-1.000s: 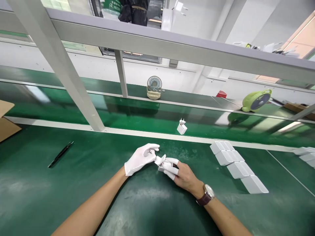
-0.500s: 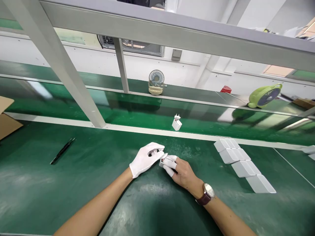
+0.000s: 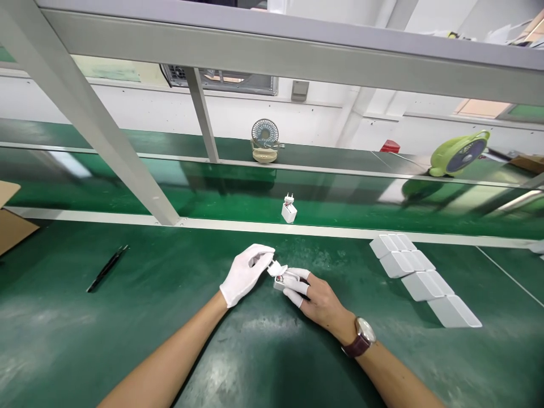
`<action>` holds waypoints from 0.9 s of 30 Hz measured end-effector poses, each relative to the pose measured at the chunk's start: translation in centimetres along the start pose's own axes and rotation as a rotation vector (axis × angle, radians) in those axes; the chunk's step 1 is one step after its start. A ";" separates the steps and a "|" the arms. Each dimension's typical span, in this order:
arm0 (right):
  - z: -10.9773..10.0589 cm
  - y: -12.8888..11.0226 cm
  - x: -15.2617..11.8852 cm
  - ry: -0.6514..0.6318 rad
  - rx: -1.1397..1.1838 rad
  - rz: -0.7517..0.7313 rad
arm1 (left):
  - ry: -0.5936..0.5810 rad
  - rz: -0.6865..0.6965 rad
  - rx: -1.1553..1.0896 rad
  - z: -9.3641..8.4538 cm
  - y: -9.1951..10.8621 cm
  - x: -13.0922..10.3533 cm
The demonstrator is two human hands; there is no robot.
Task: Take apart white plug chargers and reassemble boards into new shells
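In a white glove, my left hand (image 3: 249, 273) is pinched at the pin end of a white two-pin plug cap (image 3: 277, 269). The cap sits tilted over the open end of a small white charger housing (image 3: 279, 284), and a bit of red shows inside. Around that housing close the fingers of my right hand (image 3: 312, 294), which wear white finger cots. Part of the housing is hidden behind these fingers. Beyond both hands, a second white charger (image 3: 289, 212) stands with its pin cap askew on top.
On the right, several white housings (image 3: 419, 277) lie in rows on the green bench (image 3: 170, 351). Black tweezers (image 3: 107, 268) lie at left, near a cardboard flap (image 3: 15, 226). A grey frame post (image 3: 114, 136) rises behind; a small fan (image 3: 264, 140) and a green fan (image 3: 459, 154) stand farther back.
My left hand has drawn slightly left, and more of the plug cap shows between my hands. The right hand still holds the housing. The view has shifted a little.
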State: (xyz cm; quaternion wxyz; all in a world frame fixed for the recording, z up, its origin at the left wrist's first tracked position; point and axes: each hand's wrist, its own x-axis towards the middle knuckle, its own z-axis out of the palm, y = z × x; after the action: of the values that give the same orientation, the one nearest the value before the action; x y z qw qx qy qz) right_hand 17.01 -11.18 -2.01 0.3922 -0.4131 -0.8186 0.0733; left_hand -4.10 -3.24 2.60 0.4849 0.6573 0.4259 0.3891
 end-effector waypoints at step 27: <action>0.4 0.5 0.9 0.042 -0.063 0.109 | 0.025 -0.051 -0.061 0.3 -0.2 -0.2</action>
State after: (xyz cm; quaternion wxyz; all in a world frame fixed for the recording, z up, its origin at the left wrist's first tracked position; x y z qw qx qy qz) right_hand 16.71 -10.14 -2.02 0.3914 -0.4705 -0.7886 0.0600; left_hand -3.93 -3.45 2.36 0.5091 0.6262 0.4364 0.3977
